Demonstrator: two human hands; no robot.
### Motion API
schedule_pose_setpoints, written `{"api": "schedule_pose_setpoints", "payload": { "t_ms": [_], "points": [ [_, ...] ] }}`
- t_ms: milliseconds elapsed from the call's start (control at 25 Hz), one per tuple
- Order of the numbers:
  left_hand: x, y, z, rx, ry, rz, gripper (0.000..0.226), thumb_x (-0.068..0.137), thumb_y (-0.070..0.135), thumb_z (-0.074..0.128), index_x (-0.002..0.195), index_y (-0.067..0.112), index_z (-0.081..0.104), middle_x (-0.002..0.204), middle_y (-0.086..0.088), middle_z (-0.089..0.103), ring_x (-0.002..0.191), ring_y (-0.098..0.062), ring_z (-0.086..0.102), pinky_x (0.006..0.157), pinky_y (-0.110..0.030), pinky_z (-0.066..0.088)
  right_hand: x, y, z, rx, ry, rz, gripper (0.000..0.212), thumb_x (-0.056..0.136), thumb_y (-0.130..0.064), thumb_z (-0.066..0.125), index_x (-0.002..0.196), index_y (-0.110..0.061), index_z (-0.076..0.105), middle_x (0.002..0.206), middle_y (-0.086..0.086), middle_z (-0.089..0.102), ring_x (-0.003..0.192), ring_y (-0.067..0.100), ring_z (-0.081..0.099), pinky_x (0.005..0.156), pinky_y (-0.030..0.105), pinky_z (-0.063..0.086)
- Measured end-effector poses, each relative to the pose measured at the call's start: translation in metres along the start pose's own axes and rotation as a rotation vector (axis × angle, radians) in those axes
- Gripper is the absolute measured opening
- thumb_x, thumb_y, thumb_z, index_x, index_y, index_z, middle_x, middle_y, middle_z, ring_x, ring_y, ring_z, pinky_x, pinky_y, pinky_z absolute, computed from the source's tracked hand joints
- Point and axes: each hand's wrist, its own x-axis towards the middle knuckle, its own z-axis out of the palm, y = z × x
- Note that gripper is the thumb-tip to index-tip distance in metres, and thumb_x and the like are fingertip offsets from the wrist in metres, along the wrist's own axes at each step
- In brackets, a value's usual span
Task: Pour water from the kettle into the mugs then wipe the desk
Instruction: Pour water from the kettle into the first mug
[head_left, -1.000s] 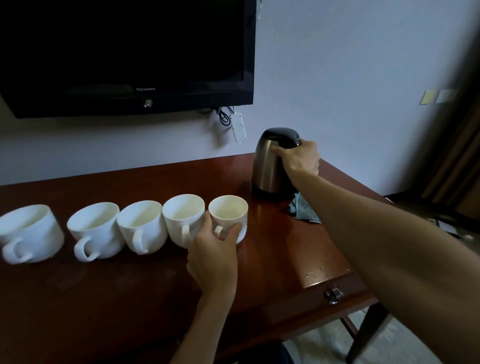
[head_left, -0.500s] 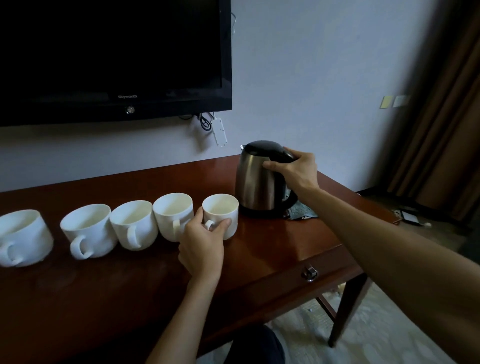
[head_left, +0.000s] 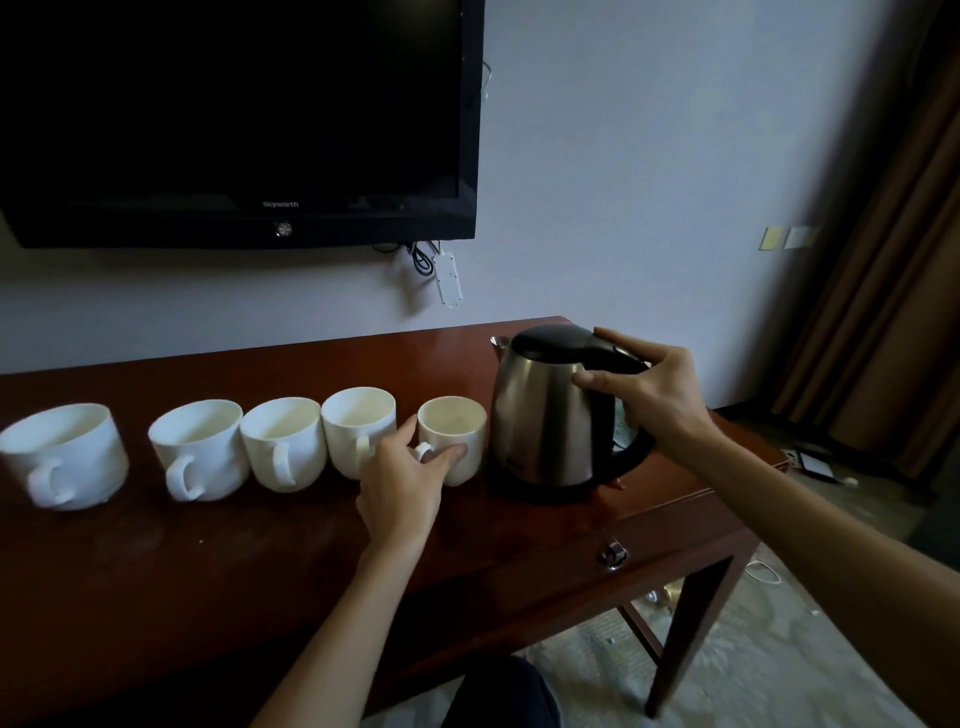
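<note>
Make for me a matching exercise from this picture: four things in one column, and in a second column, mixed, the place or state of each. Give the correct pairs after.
Things:
1. kettle
2. rightmost mug
3. television
4. leftmost mug

Places or states:
A. mounted on the wall
B. held at its handle by the left hand
C. at the far left of the row, untouched
D. steel, with the right hand at its top

Pairs: 1-D, 2-B, 3-A, 4-C

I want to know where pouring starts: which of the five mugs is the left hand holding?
The mug at the right end of the row, next to the kettle. The left hand pinches its handle; the other four stand untouched.
</note>
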Motion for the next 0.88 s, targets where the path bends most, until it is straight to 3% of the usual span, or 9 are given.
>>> {"api": "schedule_pose_setpoints", "payload": {
  "t_ms": [80, 160, 240, 400, 480, 680, 880],
  "points": [
    [-0.001, 0.001, 0.001, -0.016, 0.013, 0.013, 0.060, 0.076, 0.045, 0.084, 0.131, 0.029, 0.065, 0.083, 0.000, 0.066, 0.092, -0.025, 0.066, 0.067, -0.035, 0.042, -0.006, -0.010, -0.006, -0.008, -0.030, 0.004, 0.062, 0.071, 0.001, 0.088, 0.129, -0.008, 0.067, 0.054, -0.023, 0.061, 0.044, -0.007, 0.054, 0.047, 0.005, 0.040],
    [0.000, 0.001, 0.002, -0.030, 0.016, 0.024, 0.062, 0.075, 0.043, 0.085, 0.132, 0.028, 0.064, 0.084, -0.001, 0.067, 0.092, -0.026, 0.066, 0.064, -0.033, 0.040, -0.012, -0.018, -0.011, -0.004, -0.059, 0.001, 0.063, 0.073, 0.007, 0.083, 0.131, -0.009, 0.063, 0.047, -0.022, 0.056, 0.039, -0.005, 0.050, 0.044, 0.005, 0.039],
    [0.001, 0.002, 0.002, -0.030, 0.014, 0.029, 0.061, 0.075, 0.043, 0.085, 0.131, 0.030, 0.064, 0.078, 0.004, 0.062, 0.090, -0.024, 0.066, 0.061, -0.031, 0.038, -0.017, -0.024, -0.016, -0.004, -0.085, 0.006, 0.063, 0.072, 0.004, 0.084, 0.129, -0.012, 0.064, 0.046, -0.020, 0.055, 0.037, -0.002, 0.044, 0.042, 0.007, 0.035],
    [0.002, 0.005, 0.004, -0.032, -0.017, 0.029, 0.057, 0.077, 0.041, 0.085, 0.129, 0.030, 0.065, 0.075, 0.011, 0.058, 0.091, -0.022, 0.064, 0.061, -0.031, 0.037, -0.021, -0.028, -0.028, -0.032, -0.120, 0.032, 0.070, 0.060, -0.021, 0.089, 0.127, -0.023, 0.070, 0.050, -0.014, 0.049, 0.046, 0.015, 0.029, 0.040, 0.021, 0.026],
    [0.004, 0.007, 0.005, -0.033, -0.033, 0.046, 0.057, 0.076, 0.040, 0.085, 0.129, 0.028, 0.066, 0.074, 0.012, 0.057, 0.090, -0.023, 0.064, 0.064, -0.033, 0.041, -0.022, -0.033, -0.032, -0.050, -0.133, 0.033, 0.070, 0.059, -0.023, 0.090, 0.127, -0.024, 0.071, 0.051, -0.008, 0.048, 0.052, 0.018, 0.029, 0.041, 0.023, 0.027],
    [0.009, 0.006, 0.009, 0.004, -0.001, 0.105, 0.058, 0.075, 0.046, 0.085, 0.127, 0.029, 0.068, 0.096, 0.000, 0.074, 0.094, -0.022, 0.067, 0.063, -0.031, 0.046, -0.027, -0.046, -0.034, -0.075, -0.156, 0.037, 0.062, 0.059, -0.024, 0.088, 0.119, -0.030, 0.074, 0.048, -0.004, 0.044, 0.043, 0.016, 0.029, 0.042, 0.026, 0.026],
    [0.010, 0.006, 0.007, 0.012, -0.015, 0.102, 0.050, 0.073, 0.050, 0.084, 0.118, 0.032, 0.071, 0.094, 0.002, 0.075, 0.093, -0.023, 0.068, 0.062, -0.030, 0.044, -0.029, -0.055, -0.030, -0.088, -0.191, 0.057, 0.065, 0.059, -0.022, 0.086, 0.122, -0.026, 0.072, 0.052, 0.002, 0.040, 0.041, 0.013, 0.029, 0.039, 0.026, 0.027]
  ]
}}
